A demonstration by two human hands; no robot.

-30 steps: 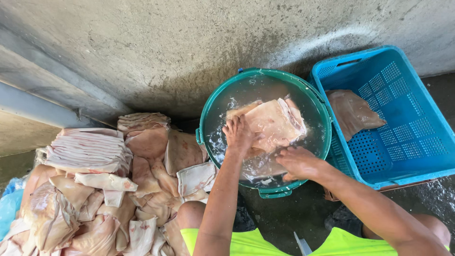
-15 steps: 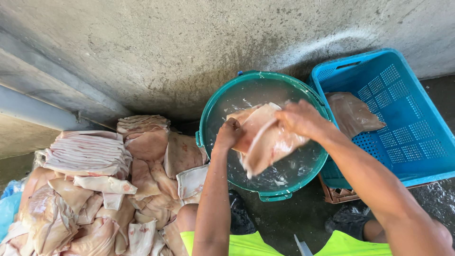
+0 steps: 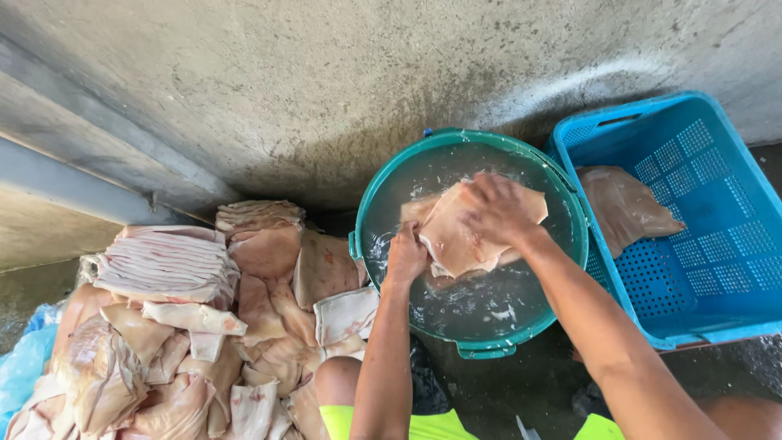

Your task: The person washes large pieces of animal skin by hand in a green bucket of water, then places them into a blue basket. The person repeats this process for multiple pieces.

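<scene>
Head view, held piece: a pale pink slab of raw pork skin (image 3: 464,232) is held over the water of the green bucket (image 3: 562,212), centre of the frame, so that drips fall back into it.
Left hand: the left hand (image 3: 405,257) is closed around the slab's lower left edge, fingers curled under it to carry its weight.
Right hand: the right hand (image 3: 498,208) is laid over the slab's upper right part, fingers wrapped down over the edge, so the limp piece is kept from folding.
Bucket: cloudy water is seen inside; the bucket stands on the wet concrete floor (image 3: 521,383) against the wall.
Blue crate: a perforated blue plastic crate (image 3: 717,269) is set just right of the bucket, within reach; one wet piece (image 3: 623,208) lies in its upper left corner.
Pile: a stack of more pork skin pieces (image 3: 187,318) is heaped at lower left, beside the bucket.
</scene>
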